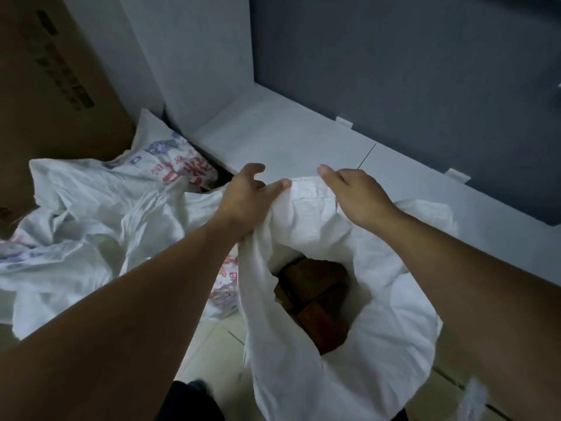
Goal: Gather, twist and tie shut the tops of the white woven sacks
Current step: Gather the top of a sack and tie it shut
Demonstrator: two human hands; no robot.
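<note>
A white woven sack [379, 335] stands open in front of me, its mouth wide, with brown boxes [315, 299] visible inside. My left hand [246, 199] grips the far left part of the sack's rim, bunching the fabric under its palm. My right hand [355, 192] pinches the far rim just to the right of it, thumb pointing left. The two hands are a short gap apart on the raised rim.
Several crumpled white sacks with red and blue print [100, 214] lie in a heap on the left. A large cardboard box [51, 86] stands at the back left. A grey-white ledge [303, 138] and a dark panel [409, 71] run behind the sack.
</note>
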